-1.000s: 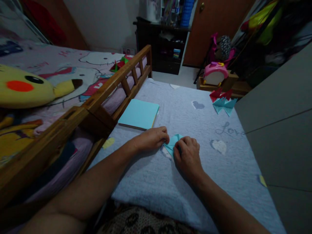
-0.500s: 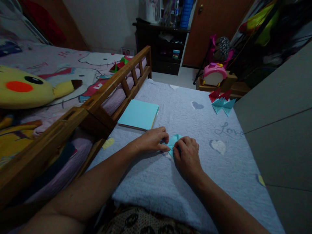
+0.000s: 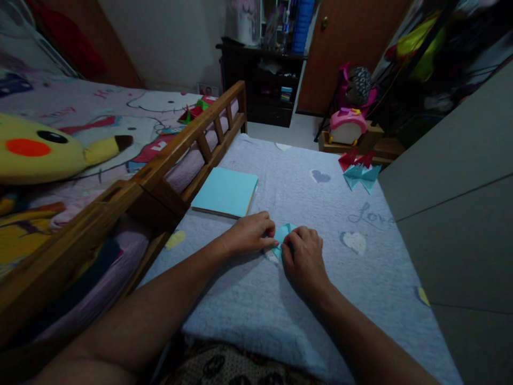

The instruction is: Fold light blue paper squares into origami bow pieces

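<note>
A small piece of light blue folded paper [image 3: 282, 232] lies on the grey blanket [image 3: 312, 214] in front of me. My left hand [image 3: 250, 233] pinches its left side with curled fingers. My right hand [image 3: 303, 255] presses down on its right side, fingers closed over it and hiding most of the paper. A stack of light blue paper sheets [image 3: 225, 191] lies flat on the blanket just beyond my left hand.
Several folded red and blue paper shapes [image 3: 359, 170] sit at the far right of the blanket. A wooden bed rail [image 3: 168, 166] runs along the left, with a yellow plush toy [image 3: 44, 149] behind it. A grey panel [image 3: 460, 214] borders the right.
My hands have drawn slightly closer together over the paper, covering more of it. The view has shifted a little.
</note>
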A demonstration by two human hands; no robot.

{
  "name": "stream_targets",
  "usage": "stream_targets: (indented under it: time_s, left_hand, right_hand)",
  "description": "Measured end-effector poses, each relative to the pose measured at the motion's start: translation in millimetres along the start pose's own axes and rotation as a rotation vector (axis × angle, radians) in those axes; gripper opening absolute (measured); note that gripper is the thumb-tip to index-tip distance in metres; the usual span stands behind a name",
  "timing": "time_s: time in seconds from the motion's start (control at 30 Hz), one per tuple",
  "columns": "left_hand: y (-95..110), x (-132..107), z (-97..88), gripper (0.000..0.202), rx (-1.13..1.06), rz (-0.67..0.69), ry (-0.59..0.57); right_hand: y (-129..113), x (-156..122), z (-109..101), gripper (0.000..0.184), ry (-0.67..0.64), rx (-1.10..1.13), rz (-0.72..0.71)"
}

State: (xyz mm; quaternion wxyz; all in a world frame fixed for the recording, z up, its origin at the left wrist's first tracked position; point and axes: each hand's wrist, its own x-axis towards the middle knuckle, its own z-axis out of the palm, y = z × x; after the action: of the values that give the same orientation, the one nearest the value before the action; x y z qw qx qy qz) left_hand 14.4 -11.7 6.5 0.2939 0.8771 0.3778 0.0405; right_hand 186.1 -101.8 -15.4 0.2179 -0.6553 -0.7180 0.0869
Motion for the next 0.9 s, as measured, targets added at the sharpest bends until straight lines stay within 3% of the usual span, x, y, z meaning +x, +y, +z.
stream_targets:
  time_s: [0.23,0.9]
  left_hand:
    - [5.2,-0.9,-0.8,0.007,0.021,-0.045,-0.010]
    - [-1.7,-1.7,-2.7,0.007,-0.008,0.040,-0.048]
  right_hand:
    - [-0.1,0.2,0.0,0.009,-0.011,-0.007,0.002]
    - [0.0,1.5,1.5,0.007,-0.018,-0.009,0.007]
